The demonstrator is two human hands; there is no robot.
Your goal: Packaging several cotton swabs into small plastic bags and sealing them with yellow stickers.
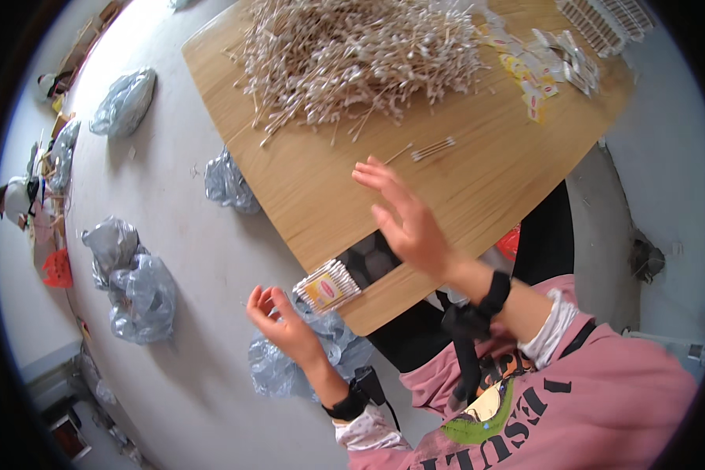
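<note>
My right hand (pixel 411 223) is raised over the near part of the wooden table (pixel 478 196), its fingers stretched out and nothing in them. Beyond its fingertips lie a few loose cotton swabs (pixel 433 149). My left hand (pixel 286 325) hangs just off the table's left edge, open with fingers loosely bent and apart, also without anything in it. Close by, a pack of cotton swabs (pixel 327 287) with a yellow and white label rests at the table corner. Beside that pack is a dark pad with a hexagon pattern (pixel 370 261), partly hidden by my right hand.
A big heap of cotton swabs (pixel 360 66) covers the far side of the table. To its right are yellow and white wrappers (pixel 529 78) and stacked swab packs (pixel 603 23). Grey plastic bags (pixel 141 294) sit on the floor at left; another bag (pixel 270 364) is below my left hand.
</note>
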